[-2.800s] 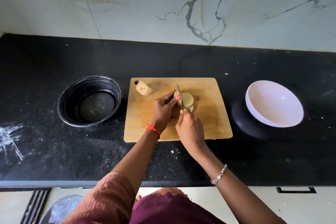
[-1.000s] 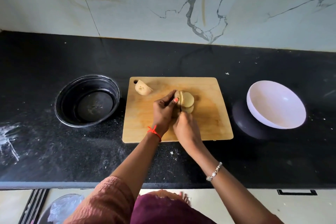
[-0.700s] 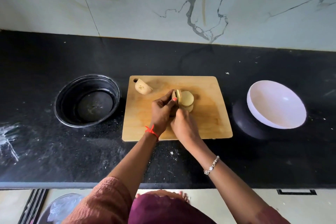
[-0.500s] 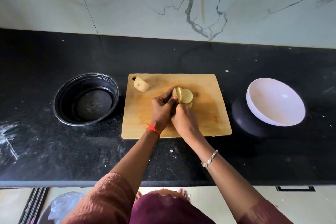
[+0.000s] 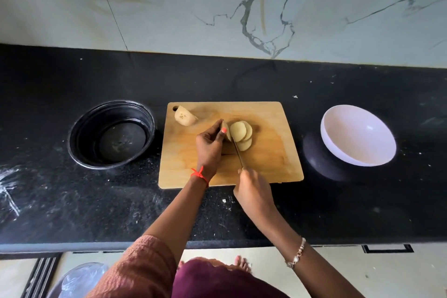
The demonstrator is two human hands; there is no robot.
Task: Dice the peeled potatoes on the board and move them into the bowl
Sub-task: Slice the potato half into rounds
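The potato (image 5: pixel 226 129) being cut is down to a small end piece, standing on the board (image 5: pixel 271 159) left of centre. Just right of it, touching it or nearly so, lies a fan of slices (image 5: pixel 240 133), overlapping and flat. The fan looks a slice fuller than half a second ago, so one more cut seems to be through.

The left hand (image 5: pixel 209 147) pinches the end piece, fingers curled over its top and thumb at the near side, much as before. The knife (image 5: pixel 238 152) has changed most. A moment ago it was down in the potato, with the right hand (image 5: pixel 254 191) pressed close to the left. Now that hand has drawn back to the near edge of the board, well apart from the left. The blade runs from it up to the gap between end piece and slices. The right hand is closed round the handle, which it hides.

So the slicing of this potato is nearly done, but nothing is diced yet. The rounds still need cutting into strips and then across. A second piece (image 5: pixel 185 116) waits uncut at the far left corner of the board.

The bowl (image 5: pixel 358 138), white, sits on the counter (image 5: pixel 338 213) right of the board, with no potato in it. A black pot (image 5: pixel 121 140) stands left of the board. Most of the task is probably still ahead.
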